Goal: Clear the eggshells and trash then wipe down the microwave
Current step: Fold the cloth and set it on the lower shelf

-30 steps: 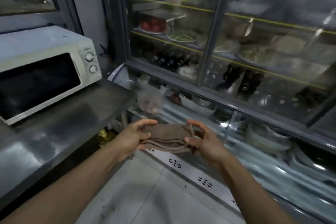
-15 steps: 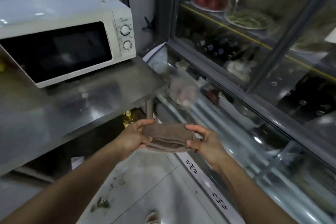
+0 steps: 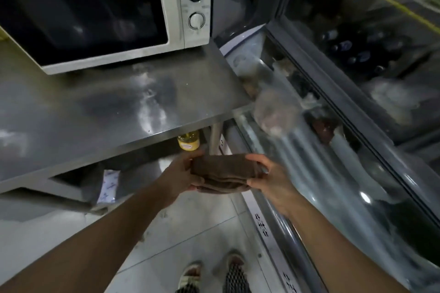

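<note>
Nearest you, your left hand [image 3: 183, 175] and right hand [image 3: 271, 179] each grip one end of a single folded brown cloth [image 3: 223, 171], fingers curled over its top and thumbs under it, holding it level in the air just off the near right corner of the stainless steel desk [image 3: 107, 112]. Beyond the cloth, under the desk edge, stands one yellow-capped bottle of oil [image 3: 188, 141], and to its left one white printed packet [image 3: 108, 182] leans on the lower shelf. On the desk's far side sits the one white microwave oven with a dark glass door [image 3: 95, 14], shut, with two round dials at its right; it is well apart from the cloth. No eggshells or trash show on the visible stretch of desk, so by my reading the clearing part looks done, though the desk's left end is out of view. The wiping has not yet begun: the cloth touches nothing but your hands. To the right runs one glass-fronted display cooler [image 3: 357, 93], its contents blurred.
</note>
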A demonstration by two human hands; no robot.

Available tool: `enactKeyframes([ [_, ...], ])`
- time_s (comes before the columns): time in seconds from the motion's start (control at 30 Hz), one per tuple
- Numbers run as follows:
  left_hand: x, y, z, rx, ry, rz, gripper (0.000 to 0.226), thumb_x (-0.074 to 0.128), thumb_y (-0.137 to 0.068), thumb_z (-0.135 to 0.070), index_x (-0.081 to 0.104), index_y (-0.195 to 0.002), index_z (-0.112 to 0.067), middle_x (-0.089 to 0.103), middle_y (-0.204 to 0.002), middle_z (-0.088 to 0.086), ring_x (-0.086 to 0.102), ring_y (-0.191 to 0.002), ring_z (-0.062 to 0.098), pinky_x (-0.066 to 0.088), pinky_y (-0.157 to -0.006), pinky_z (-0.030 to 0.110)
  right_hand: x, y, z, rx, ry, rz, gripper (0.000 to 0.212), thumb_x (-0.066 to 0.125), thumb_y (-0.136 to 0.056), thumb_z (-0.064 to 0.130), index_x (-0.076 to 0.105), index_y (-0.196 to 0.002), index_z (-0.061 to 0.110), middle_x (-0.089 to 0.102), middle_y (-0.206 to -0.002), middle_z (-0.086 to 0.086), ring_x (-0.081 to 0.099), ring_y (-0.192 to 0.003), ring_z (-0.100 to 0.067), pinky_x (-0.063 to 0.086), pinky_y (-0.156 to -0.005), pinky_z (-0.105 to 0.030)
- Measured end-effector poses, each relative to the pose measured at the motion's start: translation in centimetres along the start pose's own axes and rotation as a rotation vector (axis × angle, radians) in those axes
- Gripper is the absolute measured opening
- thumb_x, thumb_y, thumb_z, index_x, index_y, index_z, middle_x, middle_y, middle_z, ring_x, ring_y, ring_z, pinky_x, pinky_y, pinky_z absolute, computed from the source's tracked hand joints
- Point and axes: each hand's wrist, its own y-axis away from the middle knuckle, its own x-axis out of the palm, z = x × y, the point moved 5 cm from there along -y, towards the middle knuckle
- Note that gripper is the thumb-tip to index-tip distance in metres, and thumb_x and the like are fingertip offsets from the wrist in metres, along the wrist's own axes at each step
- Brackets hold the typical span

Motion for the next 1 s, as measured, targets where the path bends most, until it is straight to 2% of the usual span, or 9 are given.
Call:
enactKeyframes([
  [0.13,-0.4,-2.9,1.9,0.008,0.037,-0.131,0.070,0.050,-0.074,0.026,0.047,-0.130,-0.016,0.051,-0.125,0.007,0.056,-0.099,0.019,0.056,-0.074,0.030,0.4,-4.9,-1.8,0.004,0.072,0.100,0.063,0.059,-0.070,-0.018,0.058,-0.114,0.027,0.054,-0.124,-0.008,0.056,-0.111,-0.022,0.051,-0.077,-0.017],
  [0.2,-0.7,-4.4,3.4,0.003,0.062,-0.200,0.070,0.051,-0.073,0.026,0.049,-0.129,-0.017,0.051,-0.127,0.008,0.056,-0.102,0.020,0.057,-0.071,0.029,0.6,-7.0,-3.0,-0.011,0.116,0.137,0.062,0.059,-0.070,-0.018,0.059,-0.116,0.022,0.055,-0.125,-0.009,0.055,-0.112,-0.023,0.051,-0.083,-0.024],
  [0.37,-1.9,-9.1,8.5,-0.014,0.154,-0.320,0.066,0.054,-0.073,0.026,0.055,-0.111,-0.028,0.052,-0.129,0.009,0.054,-0.110,0.028,0.054,-0.063,0.025,1.8,-12.2,-7.1,0.017,0.172,0.210,0.064,0.060,-0.069,-0.018,0.058,-0.112,0.029,0.058,-0.114,-0.003,0.063,-0.097,-0.020,0.051,-0.069,-0.021],
  [0.53,-3.8,-14.0,14.2,-0.021,0.110,-0.384,0.063,0.054,-0.074,0.024,0.058,-0.106,-0.030,0.056,-0.125,0.010,0.054,-0.114,0.034,0.053,-0.079,0.036,4.0,-17.1,-12.7,0.056,0.148,0.206,0.064,0.060,-0.068,-0.020,0.059,-0.109,0.029,0.059,-0.113,-0.002,0.061,-0.094,-0.013,0.048,-0.065,-0.012],
  [0.67,-5.7,-18.1,19.1,-0.040,0.066,-0.463,0.058,0.054,-0.073,0.025,0.059,-0.103,-0.024,0.058,-0.120,0.013,0.054,-0.113,0.033,0.051,-0.092,0.048,6.7,-21.2,-18.1,0.100,0.137,0.208,0.062,0.065,-0.068,-0.017,0.058,-0.114,0.024,0.056,-0.123,-0.006,0.055,-0.112,-0.022,0.054,-0.088,-0.033],
  [0.73,-6.9,-20.4,21.5,-0.047,0.048,-0.487,0.056,0.055,-0.074,0.024,0.058,-0.109,-0.020,0.056,-0.122,0.013,0.053,-0.114,0.033,0.048,-0.095,0.052,8.4,-23.3,-20.6,0.135,0.114,0.226,0.060,0.066,-0.071,-0.015,0.058,-0.117,0.023,0.054,-0.124,-0.004,0.054,-0.114,-0.023,0.055,-0.089,-0.037],
  [0.87,-9.6,-25.0,25.6,-0.030,0.004,-0.539,0.059,0.055,-0.075,0.021,0.053,-0.122,-0.016,0.055,-0.124,0.010,0.054,-0.111,0.033,0.051,-0.091,0.049,12.0,-28.0,-25.3,0.165,0.072,0.228,0.057,0.059,-0.074,-0.016,0.057,-0.117,0.021,0.051,-0.125,-0.005,0.054,-0.115,-0.029,0.053,-0.090,-0.043],
  [0.93,-11.1,-27.5,27.3,-0.012,-0.028,-0.567,0.060,0.055,-0.075,0.021,0.052,-0.123,-0.015,0.055,-0.122,0.013,0.055,-0.110,0.034,0.052,-0.090,0.049,13.7,-30.3,-27.1,0.159,0.075,0.221,0.056,0.053,-0.075,-0.016,0.056,-0.117,0.021,0.051,-0.124,-0.007,0.055,-0.110,-0.026,0.055,-0.083,-0.035],
  [1.0,-12.6,-30.1,28.9,0.008,-0.066,-0.591,0.062,0.057,-0.073,0.019,0.052,-0.123,-0.016,0.056,-0.120,0.014,0.055,-0.110,0.034,0.052,-0.090,0.049,15.1,-32.4,-28.4,0.127,0.125,0.221,0.056,0.050,-0.075,-0.015,0.054,-0.118,0.022,0.054,-0.114,-0.003,0.055,-0.100,-0.018,0.051,-0.061,-0.015],
])
